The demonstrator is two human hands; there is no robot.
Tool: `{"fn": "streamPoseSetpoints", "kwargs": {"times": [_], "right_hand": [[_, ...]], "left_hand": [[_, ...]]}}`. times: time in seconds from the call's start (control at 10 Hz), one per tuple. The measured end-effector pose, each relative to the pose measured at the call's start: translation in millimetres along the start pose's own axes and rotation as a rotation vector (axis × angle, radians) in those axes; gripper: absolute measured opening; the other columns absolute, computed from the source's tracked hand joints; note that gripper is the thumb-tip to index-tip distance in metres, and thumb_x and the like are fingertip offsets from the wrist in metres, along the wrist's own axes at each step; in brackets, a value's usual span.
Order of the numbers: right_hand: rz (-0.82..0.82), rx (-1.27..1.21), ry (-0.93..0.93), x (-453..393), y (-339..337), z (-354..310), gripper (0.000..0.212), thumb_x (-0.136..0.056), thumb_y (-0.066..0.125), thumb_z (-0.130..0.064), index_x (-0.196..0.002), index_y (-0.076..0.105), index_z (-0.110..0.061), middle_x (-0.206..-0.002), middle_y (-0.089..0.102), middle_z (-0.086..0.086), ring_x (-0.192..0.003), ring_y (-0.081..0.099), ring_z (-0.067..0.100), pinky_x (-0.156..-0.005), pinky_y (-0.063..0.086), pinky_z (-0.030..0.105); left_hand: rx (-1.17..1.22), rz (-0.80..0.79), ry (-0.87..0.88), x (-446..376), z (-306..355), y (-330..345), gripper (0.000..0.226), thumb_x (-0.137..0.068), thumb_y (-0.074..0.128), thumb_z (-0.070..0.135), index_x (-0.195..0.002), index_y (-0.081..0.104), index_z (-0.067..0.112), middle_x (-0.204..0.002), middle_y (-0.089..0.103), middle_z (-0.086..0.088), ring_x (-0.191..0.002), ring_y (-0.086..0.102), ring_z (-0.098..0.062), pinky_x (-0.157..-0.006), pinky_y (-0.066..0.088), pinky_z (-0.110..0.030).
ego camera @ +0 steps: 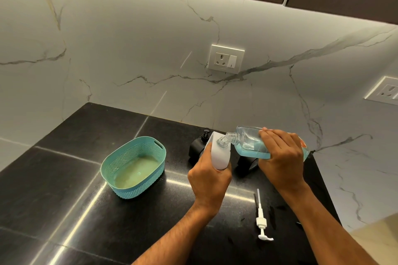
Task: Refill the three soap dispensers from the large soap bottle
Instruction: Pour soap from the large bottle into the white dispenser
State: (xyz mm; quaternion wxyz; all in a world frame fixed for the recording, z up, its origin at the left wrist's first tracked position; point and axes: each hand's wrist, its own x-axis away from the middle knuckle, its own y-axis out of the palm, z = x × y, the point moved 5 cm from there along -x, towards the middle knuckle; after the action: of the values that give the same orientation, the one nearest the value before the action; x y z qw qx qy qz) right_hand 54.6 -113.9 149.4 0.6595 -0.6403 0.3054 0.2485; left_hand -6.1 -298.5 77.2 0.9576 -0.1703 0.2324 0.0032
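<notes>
Right hand grips the big, slippery soap bottle mid-body; left hand hugs the light white dispenser.

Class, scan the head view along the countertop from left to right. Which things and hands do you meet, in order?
Teal basket → left hand gripping the white dispenser → white pump lying on the counter → right hand tipping the large soap bottle.

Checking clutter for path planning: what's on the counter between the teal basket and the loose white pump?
In the head view, the left hand gripping the white dispenser sits between the teal basket and the white pump; otherwise bare black counter.
</notes>
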Motion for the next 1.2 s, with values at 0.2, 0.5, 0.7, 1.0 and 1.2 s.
{"fn": "streamPoseSetpoints", "kwargs": {"times": [0.2,0.5,0.7,1.0,1.2], "right_hand": [[-0.002,-0.002,-0.002,-0.3,0.5,0.3,0.062,-0.062,0.097,-0.018,-0.115,0.073,0.002,-0.115,0.075,0.017,-0.106,0.071,0.036,-0.090,0.054,0.046],[0.005,0.003,-0.015,-1.8,-1.8,-0.1,0.063,-0.060,0.097,-0.017,-0.115,0.073,0.002,-0.114,0.075,0.018,-0.106,0.071,0.037,-0.089,0.054,0.046],[0.001,-0.001,-0.016,-0.9,-1.3,0.1,0.063,-0.059,0.097,-0.015,-0.115,0.073,0.002,-0.114,0.075,0.018,-0.105,0.071,0.037,-0.089,0.053,0.045],[-0.004,-0.026,0.008,2.2,-0.5,0.0,0.066,-0.057,0.098,-0.011,-0.115,0.073,0.004,-0.112,0.075,0.019,-0.103,0.071,0.037,-0.085,0.056,0.048],[-0.002,-0.056,0.037,6.5,2.9,1.5,0.064,-0.056,0.096,-0.006,-0.115,0.073,0.003,-0.110,0.076,0.017,-0.101,0.071,0.036,-0.084,0.053,0.044]], "left_hand": [[0.003,-0.001,-0.002,-0.3,0.2,-0.6,0.069,-0.081,0.086,0.037,-0.140,0.061,0.012,-0.126,0.073,-0.003,-0.102,0.075,-0.019,-0.081,0.064,-0.026],[-0.001,0.001,-0.001,-0.4,2.8,-1.5,0.070,-0.080,0.088,0.032,-0.141,0.061,0.011,-0.127,0.073,-0.004,-0.103,0.075,-0.021,-0.082,0.064,-0.027],[0.000,-0.003,-0.004,0.8,2.7,-1.4,0.070,-0.080,0.088,0.031,-0.141,0.061,0.012,-0.127,0.073,-0.003,-0.103,0.075,-0.020,-0.081,0.064,-0.027],[0.009,0.003,-0.005,0.1,5.2,-1.1,0.068,-0.081,0.086,0.034,-0.141,0.061,0.013,-0.125,0.073,-0.002,-0.102,0.075,-0.018,-0.080,0.064,-0.027],[0.019,0.006,0.001,0.9,6.7,1.4,0.066,-0.080,0.089,0.028,-0.138,0.063,0.012,-0.122,0.074,-0.002,-0.099,0.075,-0.017,-0.079,0.064,-0.026]]}}
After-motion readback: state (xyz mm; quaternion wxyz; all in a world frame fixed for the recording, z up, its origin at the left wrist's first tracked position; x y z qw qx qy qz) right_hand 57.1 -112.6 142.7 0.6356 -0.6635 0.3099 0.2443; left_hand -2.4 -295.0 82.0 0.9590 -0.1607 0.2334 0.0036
